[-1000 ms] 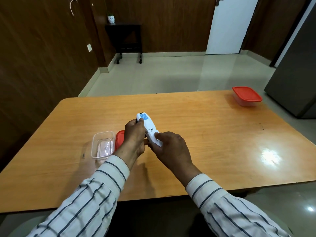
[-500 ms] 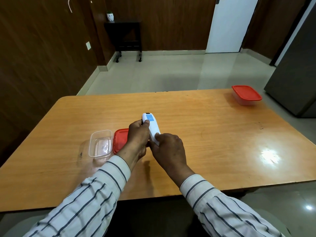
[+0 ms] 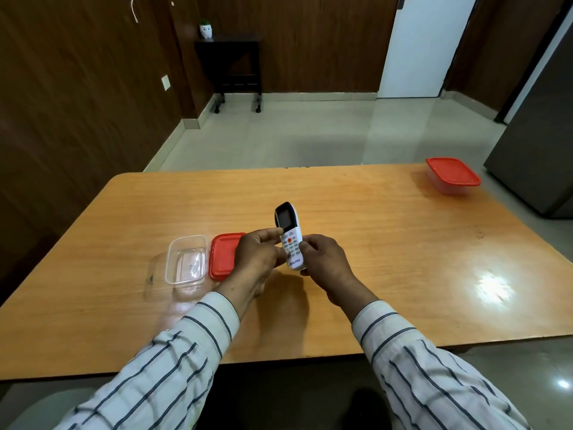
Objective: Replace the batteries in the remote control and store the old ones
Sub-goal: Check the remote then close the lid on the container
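A white remote control (image 3: 290,235) with a dark screen and a red button is held above the wooden table (image 3: 372,243), its button face toward me. My left hand (image 3: 259,257) grips its left side and my right hand (image 3: 324,262) grips its lower right end. To the left of my hands an open clear plastic container (image 3: 186,263) stands on the table, and its red lid (image 3: 224,254) lies flat beside it, partly behind my left hand. No loose batteries are visible.
A second clear container with a red lid (image 3: 452,175) on it stands at the table's far right corner. A grey appliance (image 3: 539,135) stands right of the table. A dark side table (image 3: 237,66) is by the far wall.
The remote has been turned over in my hands: its back with a blue label faced me before, and now the screen and buttons face me. Both hands stay on it.
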